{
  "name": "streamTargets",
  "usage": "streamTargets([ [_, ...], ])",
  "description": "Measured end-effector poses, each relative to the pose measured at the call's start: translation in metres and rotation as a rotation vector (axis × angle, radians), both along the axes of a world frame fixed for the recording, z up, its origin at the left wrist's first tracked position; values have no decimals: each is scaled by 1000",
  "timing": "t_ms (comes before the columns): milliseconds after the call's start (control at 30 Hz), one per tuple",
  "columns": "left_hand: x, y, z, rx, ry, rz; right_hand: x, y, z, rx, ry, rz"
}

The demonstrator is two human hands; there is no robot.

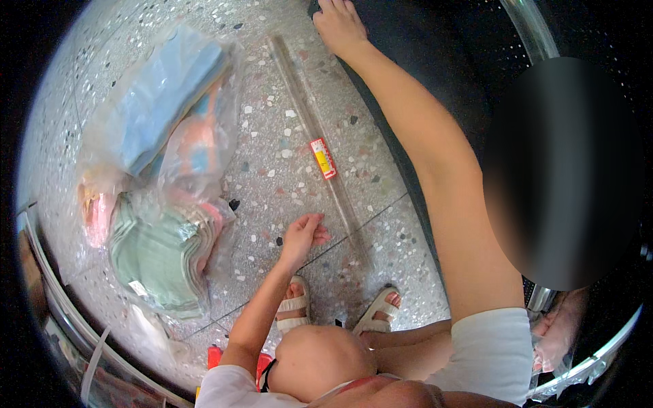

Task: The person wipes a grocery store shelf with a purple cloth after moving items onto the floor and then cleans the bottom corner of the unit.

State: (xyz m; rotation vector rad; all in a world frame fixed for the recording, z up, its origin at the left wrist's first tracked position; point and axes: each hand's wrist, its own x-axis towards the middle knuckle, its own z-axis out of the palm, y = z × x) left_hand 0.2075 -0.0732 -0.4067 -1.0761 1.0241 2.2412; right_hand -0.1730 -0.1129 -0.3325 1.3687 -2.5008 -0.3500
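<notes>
My left hand (306, 233) hovers over the speckled floor, fingers loosely bent, with nothing visible in it. Just to its right runs a long transparent strip (297, 97) bearing a red and yellow price label (323, 158); whether the strip touches the floor is unclear. My right hand (341, 25) reaches to the far edge of a dark panel (387, 132), its fingertips cut off by the frame's top. Left of my hands are a plastic-wrapped blue fabric bundle (166, 97), an orange-and-blue packet (196, 140) and a bagged stack of green folded cloth (153, 260).
A pink packet (99, 217) lies beside the cloth bundles. Metal rails of a rack (102, 347) curve along the lower left. My sandalled feet (293, 306) rest on the terrazzo floor (265, 178). Something red (215, 355) shows by my left arm. A blurred oval hides part of the right side.
</notes>
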Motion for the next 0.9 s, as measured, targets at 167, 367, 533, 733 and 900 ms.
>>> streamTargets([
  [167, 3, 4, 4, -23, 34, -16, 17, 33, -14, -266, 118, 159],
  [367, 18, 5, 22, -55, 89, -38, 87, 114, -10, -223, 54, 86],
  [533, 23, 14, 38, -80, 131, -66, 156, 204, -1, -168, -16, 7],
  [733, 29, 38, 49, -110, 184, -173, 242, 309, 17, -99, -160, -76],
  [900, 18, 67, 65, -120, 236, -292, 308, 375, 23, -62, -214, -221],
])
